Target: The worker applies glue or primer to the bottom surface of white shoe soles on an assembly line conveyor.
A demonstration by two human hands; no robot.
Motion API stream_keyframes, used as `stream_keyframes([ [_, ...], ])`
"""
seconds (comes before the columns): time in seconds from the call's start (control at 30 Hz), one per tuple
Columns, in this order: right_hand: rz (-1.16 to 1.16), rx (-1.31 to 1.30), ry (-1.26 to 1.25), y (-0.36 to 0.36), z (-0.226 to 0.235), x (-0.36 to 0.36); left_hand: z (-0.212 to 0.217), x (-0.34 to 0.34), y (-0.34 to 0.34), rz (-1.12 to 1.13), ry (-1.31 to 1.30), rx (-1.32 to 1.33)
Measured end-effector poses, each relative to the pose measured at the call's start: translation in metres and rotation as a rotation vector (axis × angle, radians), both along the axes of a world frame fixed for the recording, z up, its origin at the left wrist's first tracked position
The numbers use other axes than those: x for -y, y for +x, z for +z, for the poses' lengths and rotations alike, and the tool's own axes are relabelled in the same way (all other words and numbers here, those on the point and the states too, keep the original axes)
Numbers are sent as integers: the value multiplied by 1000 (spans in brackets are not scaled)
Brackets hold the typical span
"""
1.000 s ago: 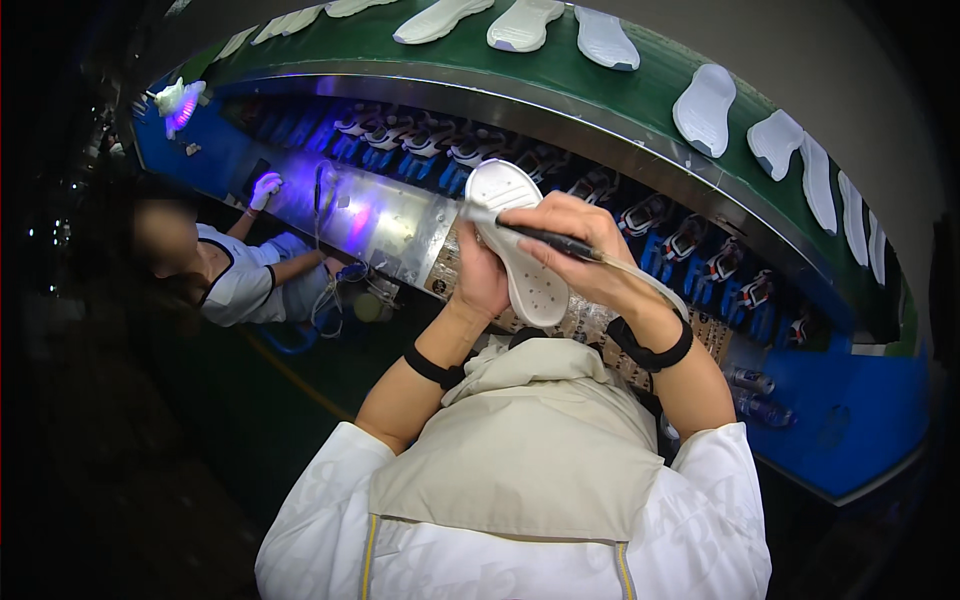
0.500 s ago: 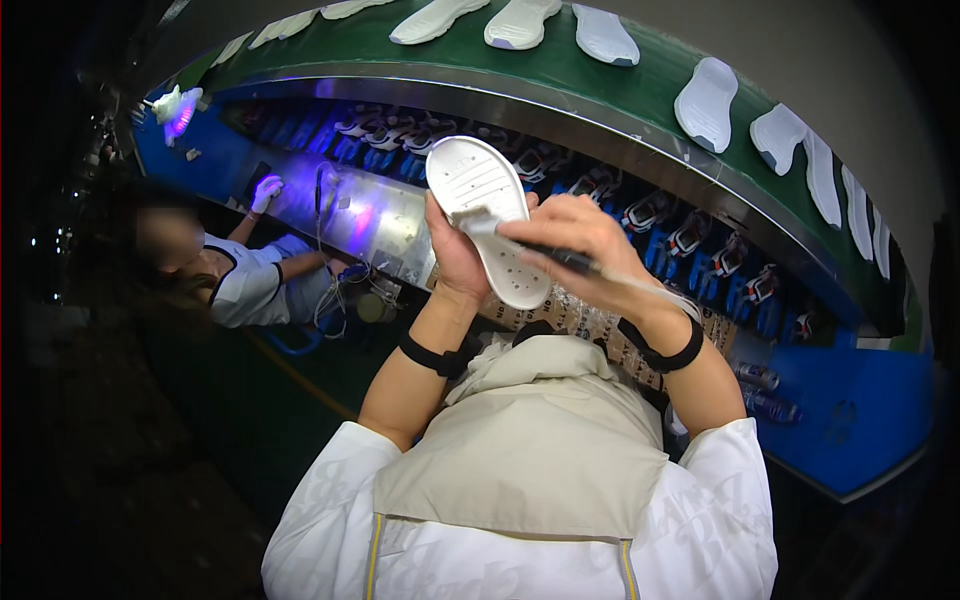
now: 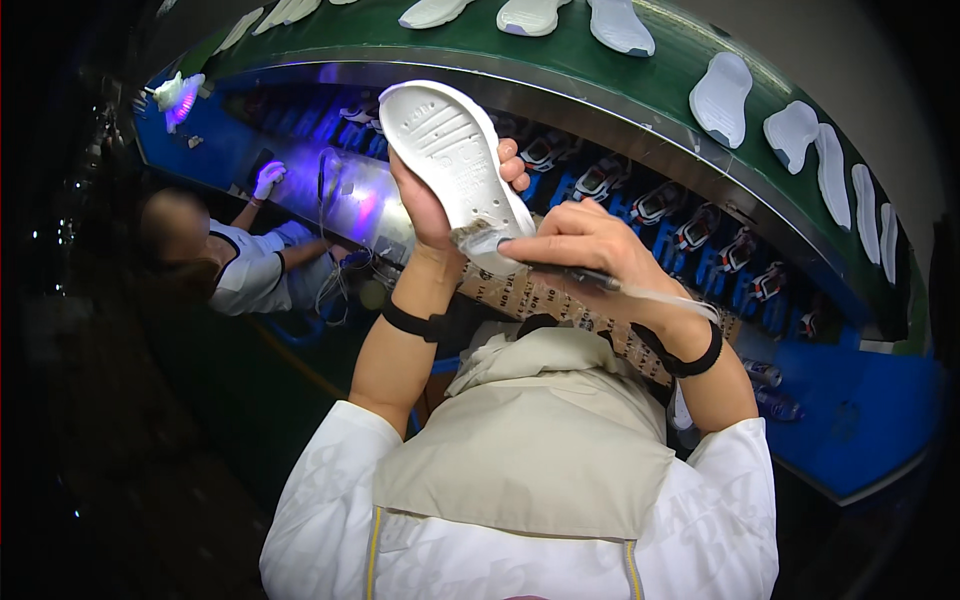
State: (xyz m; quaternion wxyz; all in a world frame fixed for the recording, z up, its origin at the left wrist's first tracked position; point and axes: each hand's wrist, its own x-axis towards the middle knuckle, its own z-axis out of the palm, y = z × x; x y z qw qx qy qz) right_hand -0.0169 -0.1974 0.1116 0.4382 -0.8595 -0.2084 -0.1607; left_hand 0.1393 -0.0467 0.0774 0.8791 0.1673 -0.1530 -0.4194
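Sole (image 3: 452,150) gripped left hand (image 3: 430,205); right hand (image 3: 590,250) pinching brush (image 3: 560,272).

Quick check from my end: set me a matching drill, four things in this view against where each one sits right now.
Things:
1. white shoe sole
2. brush
3. row of white soles
4. co-worker's gloved hand

Places:
A. on the green conveyor belt at the top
B. held up in the left hand
C. far left, over the purple-lit blue shelf
D. in the right hand, bristles at the held sole's lower end

Pairs: 1-B, 2-D, 3-A, 4-C
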Motion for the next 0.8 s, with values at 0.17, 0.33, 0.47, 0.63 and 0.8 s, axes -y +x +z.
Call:
stream_keyframes([
  [0.17,300,-92,63,-3,16,8,4,-3,14,-81,-9,85],
  [0.33,85,-51,-17,-4,18,8,10,7,25,-231,15,217],
  [0.47,91,-104,-14,-2,18,12,14,13,30,-188,306,490],
  [0.63,152,-179,-127,-1,19,17,21,25,40,-240,581,758],
  [0.8,6,-66,-190,-2,7,11,31,37,36,-402,808,721],
])
